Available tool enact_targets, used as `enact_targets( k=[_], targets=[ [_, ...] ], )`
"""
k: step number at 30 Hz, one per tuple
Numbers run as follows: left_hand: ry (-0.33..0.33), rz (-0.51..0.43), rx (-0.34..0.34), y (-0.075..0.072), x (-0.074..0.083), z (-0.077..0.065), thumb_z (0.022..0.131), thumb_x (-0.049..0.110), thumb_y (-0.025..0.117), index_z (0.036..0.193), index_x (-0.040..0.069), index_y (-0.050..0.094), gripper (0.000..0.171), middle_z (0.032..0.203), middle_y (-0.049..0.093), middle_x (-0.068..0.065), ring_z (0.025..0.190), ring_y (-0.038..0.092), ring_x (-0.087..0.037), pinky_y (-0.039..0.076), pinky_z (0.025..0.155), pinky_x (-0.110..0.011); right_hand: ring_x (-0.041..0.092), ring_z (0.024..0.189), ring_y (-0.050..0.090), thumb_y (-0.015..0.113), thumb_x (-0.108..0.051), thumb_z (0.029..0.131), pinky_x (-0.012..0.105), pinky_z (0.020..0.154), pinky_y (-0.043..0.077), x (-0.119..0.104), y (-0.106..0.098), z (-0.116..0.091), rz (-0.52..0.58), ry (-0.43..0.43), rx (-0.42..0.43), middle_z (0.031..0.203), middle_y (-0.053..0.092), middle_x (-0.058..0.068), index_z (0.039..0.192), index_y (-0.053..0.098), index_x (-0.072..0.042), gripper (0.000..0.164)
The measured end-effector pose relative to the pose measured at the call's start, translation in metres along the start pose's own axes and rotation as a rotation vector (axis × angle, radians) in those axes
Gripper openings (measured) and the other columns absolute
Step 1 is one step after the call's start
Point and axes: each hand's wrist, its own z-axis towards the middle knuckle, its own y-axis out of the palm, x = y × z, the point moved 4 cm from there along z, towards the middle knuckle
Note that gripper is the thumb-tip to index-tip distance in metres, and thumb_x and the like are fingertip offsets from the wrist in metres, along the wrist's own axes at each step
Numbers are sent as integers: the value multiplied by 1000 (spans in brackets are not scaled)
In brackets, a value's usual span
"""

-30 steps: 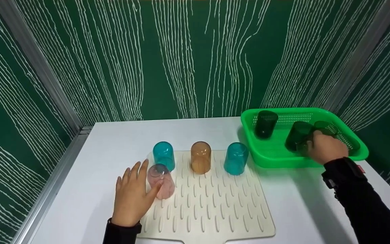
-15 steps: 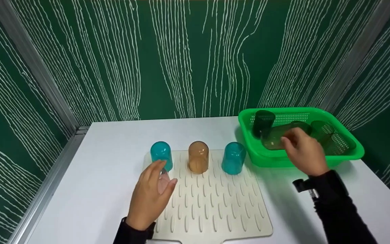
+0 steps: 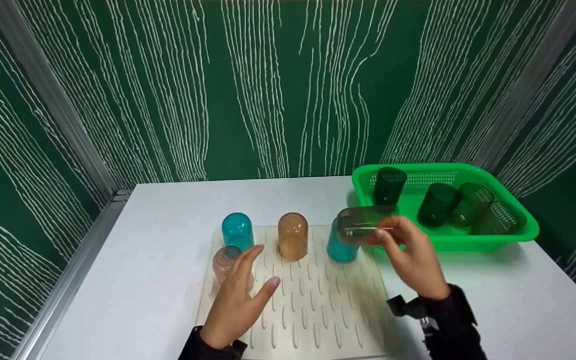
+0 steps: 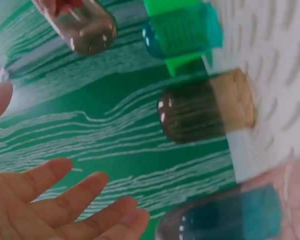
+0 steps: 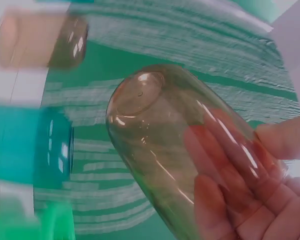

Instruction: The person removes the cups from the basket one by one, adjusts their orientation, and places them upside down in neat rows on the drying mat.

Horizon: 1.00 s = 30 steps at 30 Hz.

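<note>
Inside basket (image 3: 483, 244), cups (image 3: 438, 206): head view only; right hand (image 3: 416, 259) holds brown cup (image 3: 358, 224).

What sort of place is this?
Probably a staged work booth: patterned green panels and metal framing stand behind and beside a plain white table.

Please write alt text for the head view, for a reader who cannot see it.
A right hand holds a transparent brownish cup sideways in the air. Two blue cups, an amber cup and a pink cup stand on a cream mat; a left hand partly hides the pink cup, and a green basket holds more cups.
</note>
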Motion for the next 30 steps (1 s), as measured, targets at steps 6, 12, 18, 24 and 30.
enact_targets(
  k=[6,12,18,24,30],
  targets=[
    [-42,-153,-77,17,2,-4,94,51,58,154,15,23,78,159,27,-13,148,25,-34,27,112,-65,8,88,71,57,-1,96,20,82,52,-18,23,-13,118,16,-113,93,72,5,106,59,0,10],
    [-54,-318,-97,28,4,-7,96,36,61,157,17,10,82,164,9,-13,152,9,-36,16,115,-68,13,92,71,53,1,98,26,82,55,-33,45,-22,276,-75,-259,94,70,14,109,56,2,12],
    [-127,-599,-157,37,8,-6,100,29,52,158,16,0,78,165,-2,-14,152,1,-41,16,115,-67,16,91,71,52,3,98,31,80,58,-44,63,-30,364,-87,-380,96,69,18,108,55,2,11],
    [-159,-810,-207,47,12,-7,104,27,44,155,8,2,69,158,13,-26,142,32,-43,40,110,-50,19,88,71,53,2,97,31,78,58,-49,76,-40,362,-106,-432,95,68,17,108,54,0,11],
    [-199,-1007,-121,46,15,-7,106,23,39,146,2,14,52,139,30,-26,122,50,-33,55,93,-41,17,91,68,55,-2,97,28,79,54,-51,85,-46,317,-112,-444,99,64,14,109,55,-3,11]
  ],
)
